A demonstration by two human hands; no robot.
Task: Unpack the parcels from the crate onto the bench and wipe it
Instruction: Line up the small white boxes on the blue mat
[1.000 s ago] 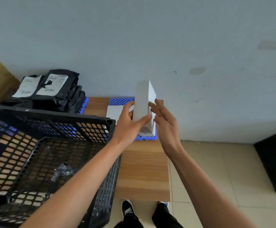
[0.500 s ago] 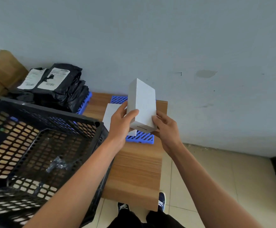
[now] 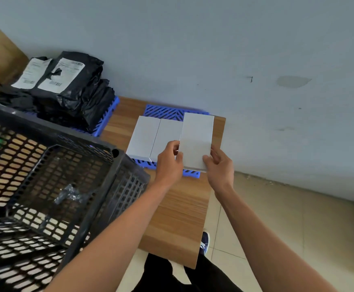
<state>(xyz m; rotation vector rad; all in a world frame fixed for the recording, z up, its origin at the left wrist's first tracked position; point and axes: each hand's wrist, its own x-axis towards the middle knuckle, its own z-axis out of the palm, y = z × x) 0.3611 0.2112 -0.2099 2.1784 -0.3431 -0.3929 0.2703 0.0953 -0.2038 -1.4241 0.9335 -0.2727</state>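
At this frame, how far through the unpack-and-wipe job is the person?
Done: two white boxes lie on the blue mat, and black bags are stacked. In hand: both hands hold a third box. Left: the crate holds only a plastic scrap; no cloth visible, wiping remains.

Head-mounted, looking forward and steeply down onto the wooden bench [image 3: 178,211] from close above, tilted, wall beyond.

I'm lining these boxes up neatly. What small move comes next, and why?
Probably lower the held box flat onto the blue mat, snug against the two boxes lying there, then let go. Both hands, left and right, grip its near end, and it sits just right of that row.
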